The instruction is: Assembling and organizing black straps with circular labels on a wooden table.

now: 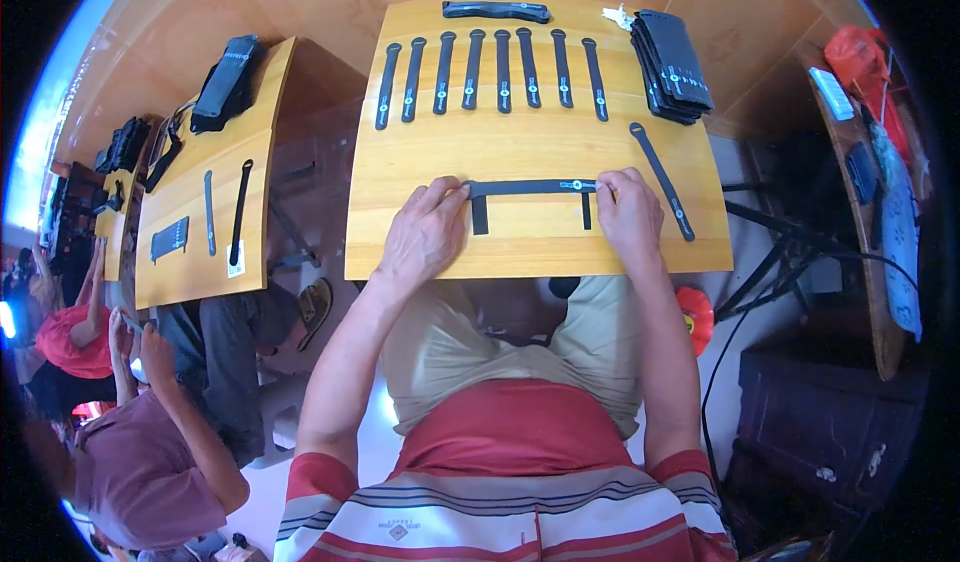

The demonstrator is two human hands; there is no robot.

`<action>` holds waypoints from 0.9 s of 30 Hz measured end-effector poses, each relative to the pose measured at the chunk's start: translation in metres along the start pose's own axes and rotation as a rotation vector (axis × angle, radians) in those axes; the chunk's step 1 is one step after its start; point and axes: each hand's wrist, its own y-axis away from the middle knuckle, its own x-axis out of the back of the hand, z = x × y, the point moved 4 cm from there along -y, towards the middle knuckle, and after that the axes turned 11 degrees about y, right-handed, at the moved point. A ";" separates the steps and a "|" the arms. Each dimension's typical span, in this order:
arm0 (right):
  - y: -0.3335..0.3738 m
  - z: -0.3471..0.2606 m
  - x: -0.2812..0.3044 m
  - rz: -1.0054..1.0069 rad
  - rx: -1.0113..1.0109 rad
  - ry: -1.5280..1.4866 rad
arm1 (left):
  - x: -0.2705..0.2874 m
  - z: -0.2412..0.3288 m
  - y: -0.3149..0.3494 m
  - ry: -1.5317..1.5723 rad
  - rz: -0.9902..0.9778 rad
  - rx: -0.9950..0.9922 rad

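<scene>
A black strap with a small printed mark is stretched straight from side to side above the near part of the wooden table. My left hand pinches its left end and my right hand pinches its right end. Below the strap, two short dark strips point toward me, one near each hand; I cannot tell whether they lie on the table or hang from the strap. Just right of my right hand lies a single black strap with a looped end, slanting on the table.
Several looped straps lie in a row across the wooden table. Behind them is a dark strap bundle; a stack of black packages sits at the far right corner. Left, a co-worker sits at another table.
</scene>
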 end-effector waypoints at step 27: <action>-0.001 -0.002 0.004 -0.031 0.034 0.010 | 0.000 0.007 0.005 -0.187 -0.102 0.004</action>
